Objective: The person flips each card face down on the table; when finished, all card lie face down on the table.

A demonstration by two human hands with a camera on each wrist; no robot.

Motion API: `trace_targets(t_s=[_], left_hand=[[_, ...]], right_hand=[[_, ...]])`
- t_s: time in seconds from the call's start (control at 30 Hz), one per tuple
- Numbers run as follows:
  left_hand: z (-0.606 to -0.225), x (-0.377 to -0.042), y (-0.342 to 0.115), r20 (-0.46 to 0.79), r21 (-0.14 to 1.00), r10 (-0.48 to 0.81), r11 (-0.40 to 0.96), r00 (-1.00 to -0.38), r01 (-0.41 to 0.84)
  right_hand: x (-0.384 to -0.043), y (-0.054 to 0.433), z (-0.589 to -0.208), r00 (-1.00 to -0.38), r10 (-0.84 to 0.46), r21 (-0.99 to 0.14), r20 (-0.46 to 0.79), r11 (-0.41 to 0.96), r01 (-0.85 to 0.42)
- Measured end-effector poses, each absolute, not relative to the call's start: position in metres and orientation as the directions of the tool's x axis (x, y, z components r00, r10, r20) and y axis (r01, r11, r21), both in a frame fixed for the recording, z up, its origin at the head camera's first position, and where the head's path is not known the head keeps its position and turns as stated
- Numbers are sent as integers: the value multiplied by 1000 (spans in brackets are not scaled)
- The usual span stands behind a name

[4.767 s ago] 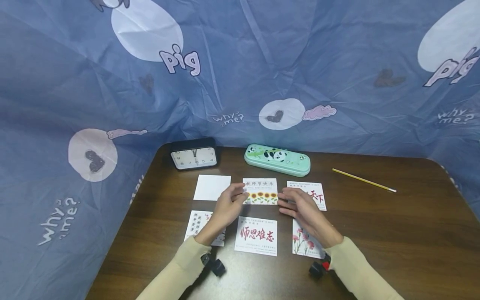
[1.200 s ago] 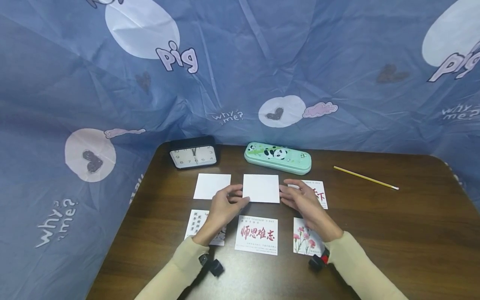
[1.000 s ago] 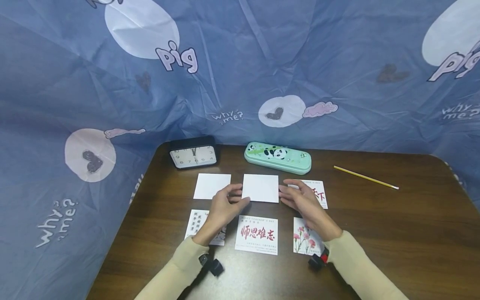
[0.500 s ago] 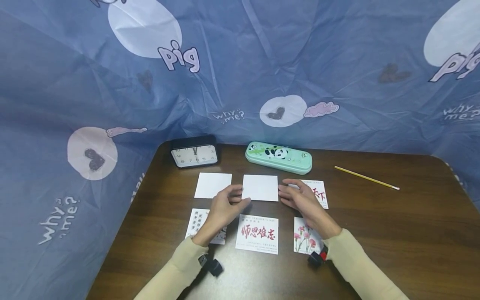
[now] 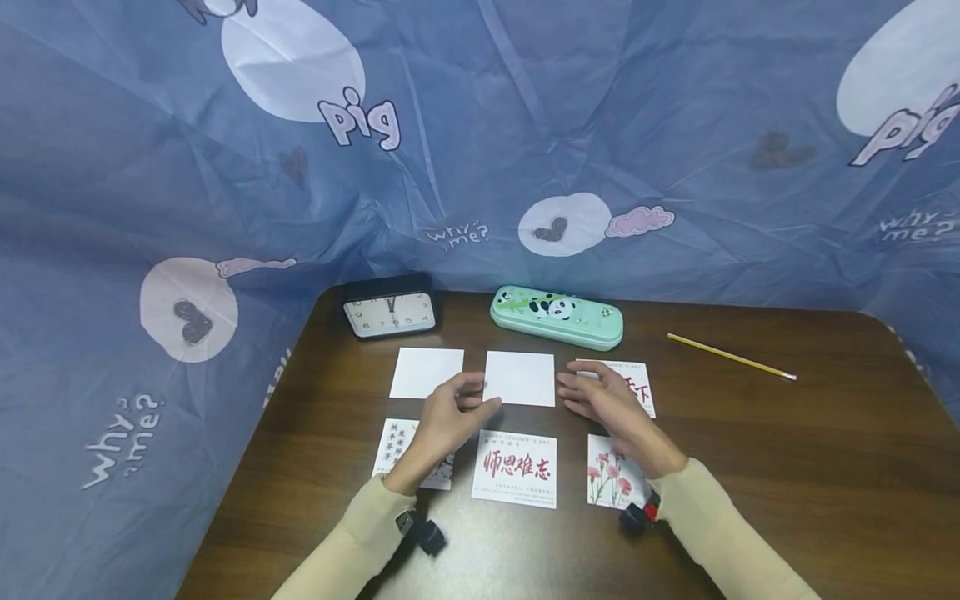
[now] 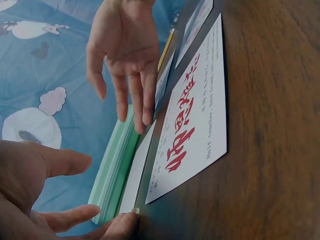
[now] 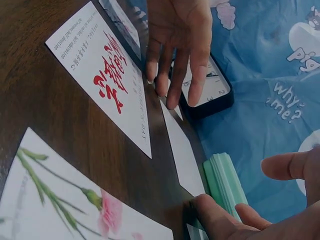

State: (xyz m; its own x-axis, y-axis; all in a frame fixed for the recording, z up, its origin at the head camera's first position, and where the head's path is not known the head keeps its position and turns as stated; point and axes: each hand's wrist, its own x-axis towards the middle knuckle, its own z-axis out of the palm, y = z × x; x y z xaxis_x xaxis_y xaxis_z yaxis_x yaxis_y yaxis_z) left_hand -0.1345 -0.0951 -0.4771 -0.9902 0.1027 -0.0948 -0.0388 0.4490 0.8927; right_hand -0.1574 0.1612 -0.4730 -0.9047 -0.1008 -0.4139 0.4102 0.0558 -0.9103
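Observation:
A blank white card [image 5: 520, 377] lies flat in the middle of the back row. My left hand [image 5: 448, 418] is at its left edge with fingers loosely extended; in the left wrist view one fingertip reaches the card's end. On the other side, my right hand [image 5: 617, 414] hovers relaxed near the card's right edge, holding nothing. It partly covers a card with red lettering [image 5: 639, 387]. Another blank card [image 5: 424, 372] lies to the left. In front are a red-lettered card [image 5: 514, 468], a carnation card [image 5: 610, 473] and a card with black writing [image 5: 397, 444], partly behind my left wrist.
Behind the cards stand a black desk clock [image 5: 390, 308] and a mint-green panda pencil case [image 5: 557, 318]. A yellow pencil [image 5: 731, 357] lies at the right on the brown wooden table [image 5: 810, 475]. Blue patterned cloth [image 5: 465, 142] hangs along the table's back edge.
The middle back card showed sunflowers and writing in the oldest frame; its blank side faces up now. Over the last second the card shifted very slightly left, and both hands stayed almost still.

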Motion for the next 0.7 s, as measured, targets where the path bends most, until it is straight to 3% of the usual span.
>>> trace_targets(t_s=[0.33,0.7], left_hand=[[-474,-136,-80,-71,938,106,346,-992,-30],[-468,-138,-43,-138,961,266,268,-954,-65]], right_hand=[[-150,190,-467,-925,-143,-935,-353,96,342],[-141,226,-468,-940,-90,-940,-329,124,317]])
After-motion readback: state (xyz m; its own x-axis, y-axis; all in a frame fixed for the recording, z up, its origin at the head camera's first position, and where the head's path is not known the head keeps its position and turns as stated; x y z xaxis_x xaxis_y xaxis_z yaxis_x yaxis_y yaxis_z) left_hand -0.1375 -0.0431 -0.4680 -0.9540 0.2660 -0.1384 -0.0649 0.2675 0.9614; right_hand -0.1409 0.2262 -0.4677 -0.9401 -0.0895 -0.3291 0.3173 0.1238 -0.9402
